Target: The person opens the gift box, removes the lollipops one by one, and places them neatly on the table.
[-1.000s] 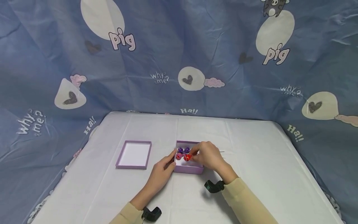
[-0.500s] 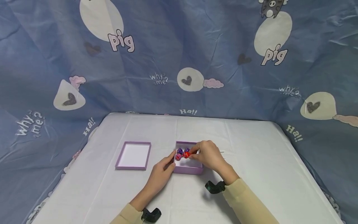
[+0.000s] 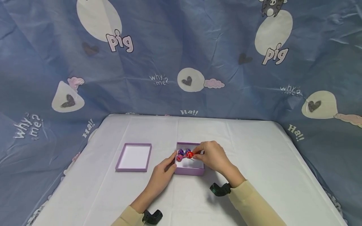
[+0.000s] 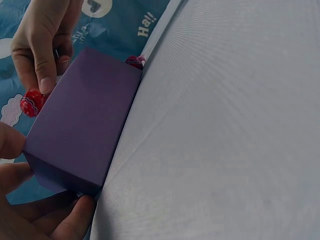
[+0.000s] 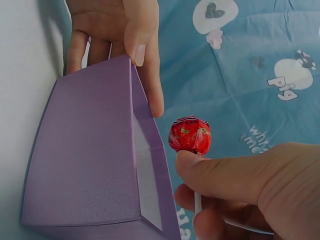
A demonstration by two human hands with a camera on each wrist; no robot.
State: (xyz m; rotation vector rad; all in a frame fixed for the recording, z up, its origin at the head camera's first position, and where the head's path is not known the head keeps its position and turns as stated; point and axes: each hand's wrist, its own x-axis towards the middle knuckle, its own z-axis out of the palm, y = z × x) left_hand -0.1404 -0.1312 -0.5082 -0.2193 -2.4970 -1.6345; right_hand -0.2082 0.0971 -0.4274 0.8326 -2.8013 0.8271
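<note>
Backdrop cloth (image 3: pixel 181 56) fills the whole top half of the head view, blue with pig doodles. Below it the white table (image 3: pixel 254 175) takes up the lower half. Just left of centre sits the purple lid (image 3: pixel 133 157), open side up, well apart from the purple box (image 3: pixel 189 169), which is right around the middle of the frame. My left hand (image 3: pixel 162 177) grips the box's left corner, thumb over the rim and fingers curled round the outside wall. My right hand (image 3: pixel 215 157) is at the right side of the box, thumb and fingers pinching the stick of a red lollipop (image 3: pixel 189 154) so its head hangs over the box opening. A few more lollipops (image 3: pixel 181 153), purple and pink, lie inside at the upper left of the box.
</note>
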